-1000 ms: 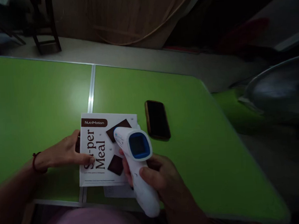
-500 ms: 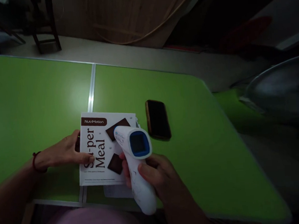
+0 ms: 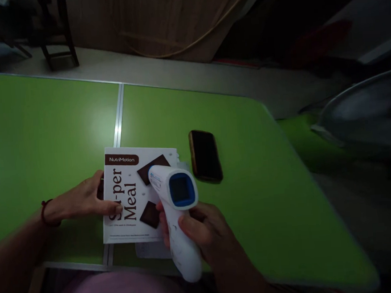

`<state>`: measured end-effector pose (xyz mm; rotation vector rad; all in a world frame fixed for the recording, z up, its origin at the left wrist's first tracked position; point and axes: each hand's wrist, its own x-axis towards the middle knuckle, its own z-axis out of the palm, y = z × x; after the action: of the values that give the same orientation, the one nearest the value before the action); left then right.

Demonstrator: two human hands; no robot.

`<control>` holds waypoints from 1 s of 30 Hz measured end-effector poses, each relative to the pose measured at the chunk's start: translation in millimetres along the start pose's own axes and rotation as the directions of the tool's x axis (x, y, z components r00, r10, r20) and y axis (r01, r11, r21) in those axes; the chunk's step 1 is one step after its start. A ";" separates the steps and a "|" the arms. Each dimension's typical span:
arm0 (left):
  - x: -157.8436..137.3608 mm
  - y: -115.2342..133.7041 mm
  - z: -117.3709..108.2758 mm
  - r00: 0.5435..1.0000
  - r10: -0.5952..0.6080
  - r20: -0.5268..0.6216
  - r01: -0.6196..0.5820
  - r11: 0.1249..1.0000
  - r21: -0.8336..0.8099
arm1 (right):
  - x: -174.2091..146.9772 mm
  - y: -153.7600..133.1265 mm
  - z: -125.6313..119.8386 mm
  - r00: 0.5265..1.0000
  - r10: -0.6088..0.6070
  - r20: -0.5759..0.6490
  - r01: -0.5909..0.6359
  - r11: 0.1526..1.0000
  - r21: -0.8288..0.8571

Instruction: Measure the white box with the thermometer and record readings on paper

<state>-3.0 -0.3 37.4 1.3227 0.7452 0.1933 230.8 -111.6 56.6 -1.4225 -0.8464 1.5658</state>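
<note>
My left hand grips the left side of a white box printed "NutriMotion" and "Meal" with brown squares. Its thumb lies across the front, while the other fingers are hidden behind the box. Wrapped around the handle of a white infrared thermometer is my right hand. The thermometer is held in front of the box's right part, its nose toward the printed face and its blue-rimmed screen, which looks dark, facing me. Whether the nose touches the box I cannot tell. A pale flat item shows under the box's lower edge.
A dark phone in a brown case lies on the green folding table, right of the box. A metal seam crosses the tabletop. Beyond the far edge stand a wooden chair and a wooden panel.
The view has shifted very slightly. Both hands, the box and the thermometer keep nearly the same positions and grips.
</note>
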 end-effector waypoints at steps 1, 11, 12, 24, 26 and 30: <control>0.0 0.0 -0.1 1.000 -0.004 -0.001 0.004 1.000 0.002 | 0.1 -0.5 0.4 1.000 -0.002 0.000 0.002 1.000 0.004; 1.3 1.7 0.5 0.999 0.039 0.022 -0.039 0.999 0.012 | -5.0 6.9 -3.8 1.000 -0.031 -0.005 0.031 0.991 0.128; 1.3 2.4 0.4 0.999 0.039 0.027 -0.039 0.999 0.015 | -3.7 8.6 -6.7 0.998 -0.058 -0.022 0.061 0.980 0.191; 1.4 5.0 -1.7 0.998 0.035 0.053 -0.035 0.999 0.003 | 24.8 33.0 -68.3 0.975 -0.075 -0.209 -0.011 0.923 -0.385; 0.4 8.1 -1.0 0.997 0.057 0.049 -0.057 0.998 -0.006 | 26.2 34.6 -73.9 0.954 -0.181 -0.239 -0.006 0.785 -0.619; -6.9 17.7 -8.6 0.995 0.094 -0.042 -0.092 0.995 0.045 | 32.2 40.1 -74.9 0.899 -0.381 -0.217 -0.040 0.421 -0.906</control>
<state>-8.3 7.7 55.9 1.3994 0.7289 0.2835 299.2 -103.4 -2.7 -2.1940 -1.6466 0.4994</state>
